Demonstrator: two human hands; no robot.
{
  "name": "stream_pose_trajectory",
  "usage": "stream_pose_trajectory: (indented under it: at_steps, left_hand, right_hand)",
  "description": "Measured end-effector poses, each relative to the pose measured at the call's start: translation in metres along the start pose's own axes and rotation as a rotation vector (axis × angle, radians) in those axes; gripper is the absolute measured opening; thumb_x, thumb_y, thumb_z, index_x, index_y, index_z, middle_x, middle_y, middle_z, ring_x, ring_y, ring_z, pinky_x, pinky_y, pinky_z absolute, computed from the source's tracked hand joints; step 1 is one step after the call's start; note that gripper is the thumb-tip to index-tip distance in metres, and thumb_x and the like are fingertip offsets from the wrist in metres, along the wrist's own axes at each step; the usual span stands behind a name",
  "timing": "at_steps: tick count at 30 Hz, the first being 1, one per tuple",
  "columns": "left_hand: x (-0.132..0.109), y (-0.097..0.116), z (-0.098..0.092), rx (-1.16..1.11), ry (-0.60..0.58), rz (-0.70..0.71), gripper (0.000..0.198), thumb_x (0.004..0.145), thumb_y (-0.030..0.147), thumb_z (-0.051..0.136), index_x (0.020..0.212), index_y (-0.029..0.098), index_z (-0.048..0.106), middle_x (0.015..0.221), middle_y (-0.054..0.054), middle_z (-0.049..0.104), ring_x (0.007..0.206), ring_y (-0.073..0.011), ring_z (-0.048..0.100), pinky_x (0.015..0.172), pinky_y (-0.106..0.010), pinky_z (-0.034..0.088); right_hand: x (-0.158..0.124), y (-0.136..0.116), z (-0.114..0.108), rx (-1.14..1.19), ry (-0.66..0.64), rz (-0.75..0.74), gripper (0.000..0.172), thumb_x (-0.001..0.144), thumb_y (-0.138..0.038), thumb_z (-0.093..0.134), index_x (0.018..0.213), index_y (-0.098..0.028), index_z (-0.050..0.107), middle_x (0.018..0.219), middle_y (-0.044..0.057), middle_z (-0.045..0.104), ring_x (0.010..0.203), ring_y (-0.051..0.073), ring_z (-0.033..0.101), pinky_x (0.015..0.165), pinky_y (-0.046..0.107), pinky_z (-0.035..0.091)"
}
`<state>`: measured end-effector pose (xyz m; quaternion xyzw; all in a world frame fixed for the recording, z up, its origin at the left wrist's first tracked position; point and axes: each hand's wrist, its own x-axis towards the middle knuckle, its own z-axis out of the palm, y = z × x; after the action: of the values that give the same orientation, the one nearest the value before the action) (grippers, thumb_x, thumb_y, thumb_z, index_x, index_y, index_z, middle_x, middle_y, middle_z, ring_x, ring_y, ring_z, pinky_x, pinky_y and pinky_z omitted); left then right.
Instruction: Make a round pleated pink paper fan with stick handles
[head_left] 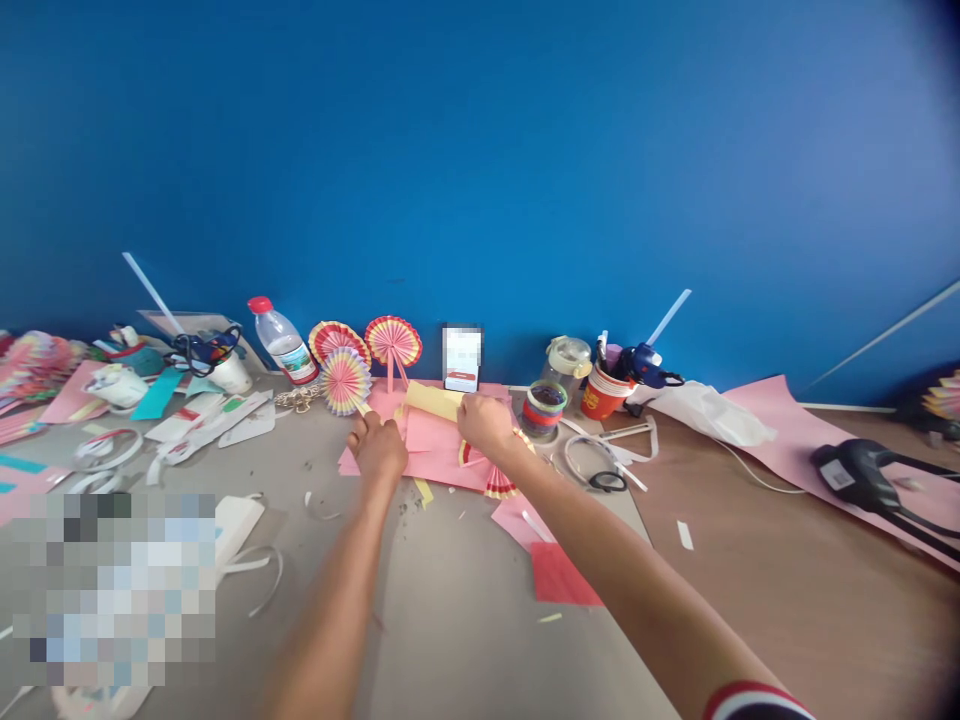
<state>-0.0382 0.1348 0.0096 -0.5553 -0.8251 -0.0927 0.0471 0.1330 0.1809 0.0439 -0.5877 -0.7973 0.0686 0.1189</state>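
My right hand [487,425] is closed around the right end of a yellow paper piece [433,401], which looks rolled or folded and lies over pink paper sheets [430,435]. My left hand [379,447] is palm down at the left edge of these sheets, its bent fingers apart. Its fingertips are by the lower edge of a pastel pleated paper fan [346,381]; whether they touch it I cannot tell. Behind stand two red and yellow paper fans, one round [394,342], one partly covered [330,340]. Another red and yellow fan [501,478] is partly hidden under my right wrist.
A phone [462,358] stands against the blue wall. Left are a water bottle [285,345] and paper scraps [214,425]. Right are a jar [544,405], a red cup [604,388] and a tape-like ring [589,458]. Red paper [564,575] lies beside my right forearm.
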Motion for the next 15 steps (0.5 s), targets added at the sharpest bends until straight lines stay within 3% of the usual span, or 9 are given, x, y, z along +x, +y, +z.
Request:
stream_pose_trajectory:
  at_steps: [3,8,12,15]
  left_hand:
    - [-0.004,-0.002,-0.001,0.028,0.006,0.037,0.023,0.077,0.019,0.05,0.088,0.016,0.071,0.117,-0.019,0.05,0.118,-0.0374,0.036,0.091,-0.048,0.03]
    - [-0.012,0.004,0.002,0.043,0.092,0.211,0.028,0.082,0.019,0.045,0.083,0.019,0.072,0.125,-0.013,0.052,0.129,-0.0335,0.027,0.106,-0.051,0.015]
    - [-0.015,0.009,0.001,-0.058,0.089,0.117,0.026,0.079,0.016,0.048,0.082,0.02,0.073,0.122,-0.013,0.056,0.127,-0.034,0.032,0.104,-0.054,0.019]
    - [-0.019,0.006,-0.01,-0.077,0.136,0.06,0.024,0.079,0.021,0.049,0.078,0.017,0.072,0.122,-0.015,0.057,0.127,-0.0367,0.033,0.104,-0.056,0.019]
  right_hand:
    - [-0.001,-0.001,0.002,-0.017,0.028,0.001,0.03,0.09,-0.019,0.035,0.098,-0.011,0.062,0.097,0.016,0.066,0.093,0.026,0.061,0.082,0.036,0.039]
    - [-0.008,-0.011,0.005,-0.047,0.032,-0.041,0.029,0.088,-0.022,0.039,0.106,-0.01,0.058,0.109,0.019,0.059,0.101,0.028,0.054,0.087,0.039,0.035]
    - [-0.015,-0.019,0.01,-0.06,0.003,-0.111,0.034,0.086,-0.031,0.045,0.112,-0.013,0.055,0.116,0.018,0.054,0.108,0.03,0.048,0.093,0.043,0.03]
    - [-0.018,-0.022,0.015,-0.052,-0.03,-0.153,0.035,0.083,-0.036,0.051,0.109,-0.014,0.057,0.112,0.016,0.055,0.105,0.029,0.048,0.094,0.043,0.029]
